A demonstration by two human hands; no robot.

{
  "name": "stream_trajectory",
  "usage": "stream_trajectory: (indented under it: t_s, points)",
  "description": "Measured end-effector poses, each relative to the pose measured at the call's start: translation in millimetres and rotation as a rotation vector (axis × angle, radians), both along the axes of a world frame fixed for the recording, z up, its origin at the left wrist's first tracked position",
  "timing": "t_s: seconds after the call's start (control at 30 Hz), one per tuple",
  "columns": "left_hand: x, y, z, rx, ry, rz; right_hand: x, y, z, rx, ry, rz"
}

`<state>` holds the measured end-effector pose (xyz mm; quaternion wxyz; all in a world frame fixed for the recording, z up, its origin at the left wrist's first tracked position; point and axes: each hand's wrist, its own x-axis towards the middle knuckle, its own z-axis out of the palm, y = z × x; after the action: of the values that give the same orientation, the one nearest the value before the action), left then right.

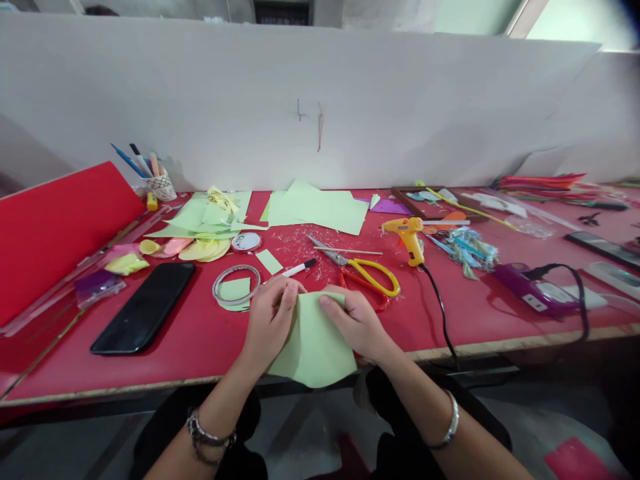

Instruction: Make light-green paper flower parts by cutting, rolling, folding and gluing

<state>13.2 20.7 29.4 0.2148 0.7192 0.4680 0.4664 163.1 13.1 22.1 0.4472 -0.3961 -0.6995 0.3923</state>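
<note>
A light green sheet of paper is held between my two hands at the table's front edge, its lower part curving over that edge. My left hand pinches its upper left side, fingers curled. On the upper right, my right hand grips the sheet with the thumb on top and the fingers behind it. Just beyond my hands lie scissors with yellow and red handles, a thin wooden stick and a black-capped white marker. Left of my left hand is a roll of tape over a green paper scrap.
A yellow glue gun stands to the right, its cord hanging over the edge. A black phone lies at left. Green sheets rest against the white partition. A purple device sits farther right.
</note>
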Motion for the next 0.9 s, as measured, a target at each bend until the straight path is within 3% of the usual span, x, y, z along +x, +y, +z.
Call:
stream_trajectory:
  t_s: [0.3, 0.47, 0.6, 0.9]
  points:
    - [-8, 9, -2.6, -0.038, 0.043, -0.021, -1, 2, -2.1, -0.029, 0.016, -0.194]
    - [-11, 9, -4.2, 0.065, 0.192, 0.058, 1, 3, -1.3, -0.131, 0.035, -0.142]
    - [-11, 9, -4.1, -0.011, 0.145, 0.076, 1, 2, -1.7, -0.197, 0.049, -0.116]
    - [-12, 8, 1.5, -0.044, 0.111, 0.113, 0, 3, -6.6, -0.052, -0.147, -0.192]
